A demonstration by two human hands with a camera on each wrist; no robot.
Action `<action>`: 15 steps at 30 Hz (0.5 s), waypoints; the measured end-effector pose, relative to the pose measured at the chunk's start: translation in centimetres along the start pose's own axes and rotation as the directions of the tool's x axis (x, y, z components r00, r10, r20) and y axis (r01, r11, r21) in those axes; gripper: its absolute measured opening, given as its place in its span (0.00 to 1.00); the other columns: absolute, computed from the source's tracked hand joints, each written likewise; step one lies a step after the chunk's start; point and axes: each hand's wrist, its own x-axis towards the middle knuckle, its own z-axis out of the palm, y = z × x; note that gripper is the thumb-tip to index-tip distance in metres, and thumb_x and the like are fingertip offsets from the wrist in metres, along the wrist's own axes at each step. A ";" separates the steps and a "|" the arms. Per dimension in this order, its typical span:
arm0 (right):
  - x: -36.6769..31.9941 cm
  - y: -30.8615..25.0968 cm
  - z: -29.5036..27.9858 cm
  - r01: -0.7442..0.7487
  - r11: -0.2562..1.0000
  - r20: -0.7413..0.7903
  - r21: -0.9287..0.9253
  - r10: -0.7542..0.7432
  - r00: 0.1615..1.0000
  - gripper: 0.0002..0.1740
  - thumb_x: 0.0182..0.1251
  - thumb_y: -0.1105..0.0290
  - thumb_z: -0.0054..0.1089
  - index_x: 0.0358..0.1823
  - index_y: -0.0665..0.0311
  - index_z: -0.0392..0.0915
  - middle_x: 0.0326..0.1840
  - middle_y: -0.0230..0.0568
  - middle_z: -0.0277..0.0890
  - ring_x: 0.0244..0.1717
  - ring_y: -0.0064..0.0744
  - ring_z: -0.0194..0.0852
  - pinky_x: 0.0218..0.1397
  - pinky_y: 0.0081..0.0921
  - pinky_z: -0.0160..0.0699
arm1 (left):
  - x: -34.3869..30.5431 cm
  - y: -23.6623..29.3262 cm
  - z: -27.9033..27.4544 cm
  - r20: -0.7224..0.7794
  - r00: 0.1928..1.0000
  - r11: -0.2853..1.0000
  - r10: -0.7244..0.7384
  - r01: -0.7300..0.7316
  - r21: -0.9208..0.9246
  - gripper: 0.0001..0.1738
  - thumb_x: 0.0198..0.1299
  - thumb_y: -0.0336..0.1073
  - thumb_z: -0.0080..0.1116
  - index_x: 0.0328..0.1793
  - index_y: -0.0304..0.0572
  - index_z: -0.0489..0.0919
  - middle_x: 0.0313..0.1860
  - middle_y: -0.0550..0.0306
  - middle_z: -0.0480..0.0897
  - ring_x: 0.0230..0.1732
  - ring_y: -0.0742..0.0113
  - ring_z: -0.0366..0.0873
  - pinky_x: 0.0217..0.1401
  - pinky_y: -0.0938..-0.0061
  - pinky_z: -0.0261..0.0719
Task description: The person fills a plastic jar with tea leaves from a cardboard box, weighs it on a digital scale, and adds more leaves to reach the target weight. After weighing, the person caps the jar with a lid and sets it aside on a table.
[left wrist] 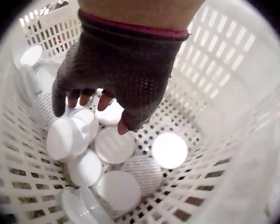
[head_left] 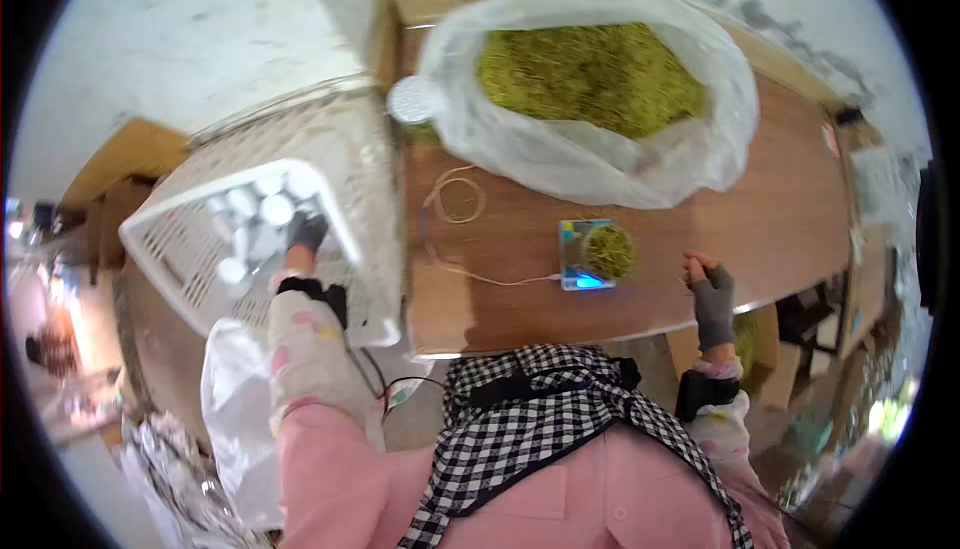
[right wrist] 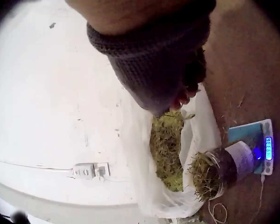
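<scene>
Head view, centre right: a clear jar heaped with dried green stalks (right wrist: 238,158) sits on a blue-and-white digital scale (head_left: 572,274), presumably for weighing (display lit). At left, the grey-gloved left hand (head_left: 308,234) has its fingers apart over round white lids (left wrist: 169,150), crowded and overlapping, inside a white perforated plastic basket (head_left: 382,329). At right, the grey-gloved right hand's (head_left: 714,309) fingers bend; I cannot tell whether they hold anything. A translucent bag (head_left: 735,99) bulges above.

A small packing workroom, with 1 open bag of dried plant matter (head_left: 590,74), a digital scale (head_left: 572,255) on the counter (head_left: 500,321) and stained walls (head_left: 240,29).
</scene>
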 end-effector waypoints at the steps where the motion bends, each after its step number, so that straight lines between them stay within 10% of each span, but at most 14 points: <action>1: -1.1 -0.4 -0.5 -0.028 0.999 0.003 -0.018 0.028 1.000 0.12 0.78 0.68 0.61 0.52 0.67 0.86 0.35 0.27 0.78 0.33 0.16 0.70 0.35 0.18 0.72 | 0.3 -0.5 0.3 0.044 0.997 0.993 0.061 -0.065 0.097 0.14 0.64 0.44 0.59 0.47 0.45 0.86 0.47 0.37 0.88 0.48 0.42 0.87 0.51 0.55 0.85; 15: -3.5 -0.7 0.2 -0.198 0.980 -0.031 -0.004 0.198 0.980 0.11 0.76 0.69 0.62 0.51 0.67 0.86 0.39 0.29 0.83 0.38 0.18 0.75 0.43 0.18 0.75 | -0.5 0.7 0.6 0.237 0.944 0.792 0.229 -0.323 0.518 0.13 0.64 0.43 0.59 0.48 0.45 0.85 0.48 0.37 0.88 0.51 0.43 0.87 0.54 0.54 0.86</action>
